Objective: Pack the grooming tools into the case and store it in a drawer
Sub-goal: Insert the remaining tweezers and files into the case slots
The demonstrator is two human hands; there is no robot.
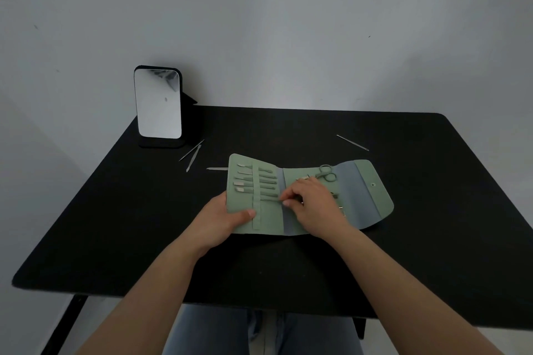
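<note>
I've got the sage-green fold-out fabric case (311, 199) lying open flat, mid-tabletop (115, 225). My left hand (227, 216) grips its near-left edge, thumb on top, pinning it down. My right hand (311, 204) pinches a thin metal grooming tool (269, 199) w/ fingertips, feeding it sideways under the vertical elastic strap (256, 196) on the left panel, below the slotted tools (253, 180). To do this well, I judge: keep the tool level and parallel to its neighbours, slide don't jab, and hold the left hand firm so the panel doesn't ride up. Small green-handled scissors (327, 173) sit in the mid panel. Loose ones left: two slim picks (191, 154) by the standing mirror (158, 104), a flat file (217, 168) touching the case's left edge, a long needle tool (352, 143) far right.
</note>
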